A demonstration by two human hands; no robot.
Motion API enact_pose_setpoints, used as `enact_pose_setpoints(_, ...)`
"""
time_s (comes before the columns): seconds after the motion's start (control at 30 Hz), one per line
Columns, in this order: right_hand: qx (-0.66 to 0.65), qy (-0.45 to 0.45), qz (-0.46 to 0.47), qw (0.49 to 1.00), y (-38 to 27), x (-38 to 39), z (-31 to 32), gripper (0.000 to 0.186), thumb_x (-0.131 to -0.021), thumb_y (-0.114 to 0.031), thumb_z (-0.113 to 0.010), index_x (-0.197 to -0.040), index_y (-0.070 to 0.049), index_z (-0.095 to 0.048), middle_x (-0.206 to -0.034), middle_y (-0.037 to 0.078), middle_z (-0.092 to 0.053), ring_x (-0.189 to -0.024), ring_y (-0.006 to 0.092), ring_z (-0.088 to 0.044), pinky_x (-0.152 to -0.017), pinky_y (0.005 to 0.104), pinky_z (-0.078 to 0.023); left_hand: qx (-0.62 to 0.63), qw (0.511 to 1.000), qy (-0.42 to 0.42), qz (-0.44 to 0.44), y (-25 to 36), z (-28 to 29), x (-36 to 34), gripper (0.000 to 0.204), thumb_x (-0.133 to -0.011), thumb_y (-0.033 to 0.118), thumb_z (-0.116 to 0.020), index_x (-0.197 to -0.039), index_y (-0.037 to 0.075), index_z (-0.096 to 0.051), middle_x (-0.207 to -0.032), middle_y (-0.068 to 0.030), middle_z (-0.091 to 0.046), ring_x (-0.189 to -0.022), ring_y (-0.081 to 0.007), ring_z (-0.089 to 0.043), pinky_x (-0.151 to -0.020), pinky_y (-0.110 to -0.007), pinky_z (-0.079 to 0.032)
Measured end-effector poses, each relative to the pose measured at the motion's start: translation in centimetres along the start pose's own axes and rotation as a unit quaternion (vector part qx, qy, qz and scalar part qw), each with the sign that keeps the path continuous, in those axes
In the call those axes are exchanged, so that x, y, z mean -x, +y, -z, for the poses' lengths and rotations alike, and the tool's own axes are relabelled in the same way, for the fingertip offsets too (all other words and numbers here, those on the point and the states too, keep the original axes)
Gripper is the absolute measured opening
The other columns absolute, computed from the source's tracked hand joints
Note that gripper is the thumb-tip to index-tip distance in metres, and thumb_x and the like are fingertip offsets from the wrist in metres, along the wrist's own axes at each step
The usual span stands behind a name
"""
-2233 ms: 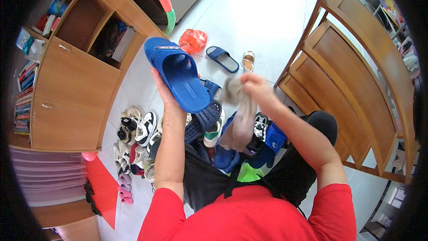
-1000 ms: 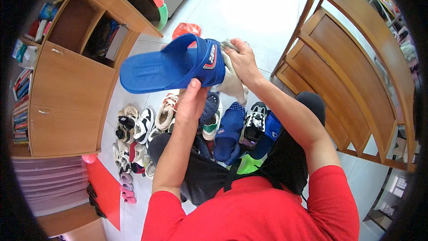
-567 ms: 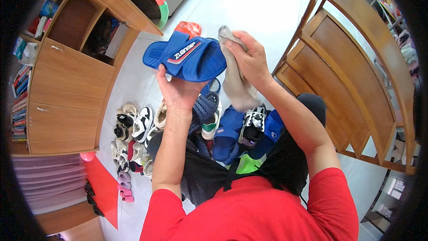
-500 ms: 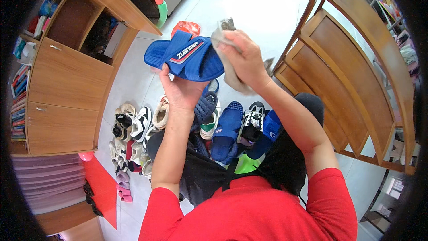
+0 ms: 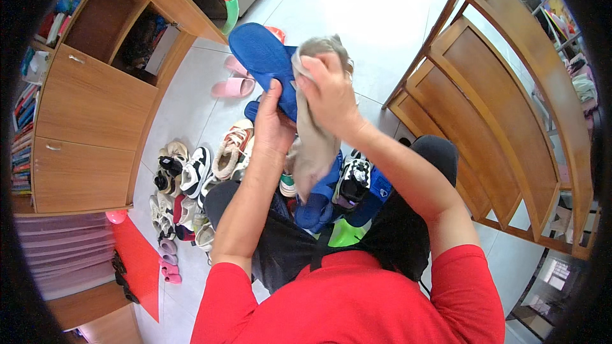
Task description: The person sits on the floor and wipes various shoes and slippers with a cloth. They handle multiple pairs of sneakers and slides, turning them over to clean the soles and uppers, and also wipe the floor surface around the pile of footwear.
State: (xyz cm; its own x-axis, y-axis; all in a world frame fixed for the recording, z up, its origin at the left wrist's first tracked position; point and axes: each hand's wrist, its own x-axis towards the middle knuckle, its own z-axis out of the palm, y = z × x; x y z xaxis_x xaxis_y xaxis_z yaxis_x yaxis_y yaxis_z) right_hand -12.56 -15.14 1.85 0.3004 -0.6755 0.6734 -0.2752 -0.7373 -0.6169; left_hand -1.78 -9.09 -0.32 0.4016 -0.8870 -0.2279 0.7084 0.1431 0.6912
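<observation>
A blue slide sandal (image 5: 258,57) is held up above the floor in my left hand (image 5: 275,129), thumb along its near edge. Its sole bed tilts toward the far left. My right hand (image 5: 331,92) is closed on a greyish-beige cloth (image 5: 317,153), pressed against the strap side of the sandal; the cloth hangs down below the hand. The strap is mostly hidden behind the cloth and fingers. Under my hands, between my knees, stand blue slippers (image 5: 312,209) and a black-and-white sneaker (image 5: 354,178).
Several sneakers (image 5: 194,171) stand in rows on the tiles to the left. Pink slippers (image 5: 233,87) lie farther off. A wooden cabinet (image 5: 95,95) with an open compartment borders the left; wooden panels (image 5: 478,114) rise on the right. A red mat (image 5: 137,261) lies at lower left.
The sandal has turned from lying sideways with its strap facing me to pointing toward the far left, sole bed showing. My right hand has moved slightly nearer and left with the cloth.
</observation>
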Motion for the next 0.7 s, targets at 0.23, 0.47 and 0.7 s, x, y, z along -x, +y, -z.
enact_pose_setpoints(0.23, -0.065, -0.247, 0.015, 0.967, -1.3, 4.3, -1.4, 0.017, -0.075, -0.005, -0.056, -0.091, -0.009, -0.058, -0.095, 0.011, -0.055, -0.085, 0.0325, -0.059, -0.070, 0.0411, -0.050, 0.034, 0.999, 0.006, -0.036, 2.4, 2.1, -1.6, 0.048, -0.089, 0.040, -0.055, -0.122, 0.006, -0.047, -0.117, -0.0110, -0.057, -0.106, -0.0263, -0.057, -0.092, -0.040, -0.046)
enact_pose_setpoints(0.47, -0.312, -0.109, -0.326, 0.886, 2.7, 0.9, 1.7, 0.029, -0.080, -0.016, -0.064, -0.106, -0.004, -0.059, -0.094, 0.006, -0.058, -0.087, 0.0171, -0.056, -0.074, 0.0294, -0.046, 0.069, 0.997, 0.008, -0.044, 3.9, 1.5, -1.0, 0.053, -0.089, 0.042, -0.053, -0.128, 0.009, -0.043, -0.127, -0.0104, -0.052, -0.115, -0.0283, -0.051, -0.100, -0.045, -0.039)
enact_pose_setpoints(0.7, -0.397, -0.162, -0.380, 0.820, 0.9, 1.7, 2.1, 0.051, -0.075, -0.012, -0.071, -0.119, -0.004, -0.048, -0.100, 0.004, -0.056, -0.090, 0.0135, -0.055, -0.079, 0.0262, -0.045, 0.049, 0.993, -0.101, -0.032, 4.5, 0.9, 0.5, 0.055, -0.088, 0.045, -0.051, -0.130, 0.010, -0.042, -0.128, -0.0099, -0.051, -0.118, -0.0270, -0.049, -0.099, -0.045, -0.040)
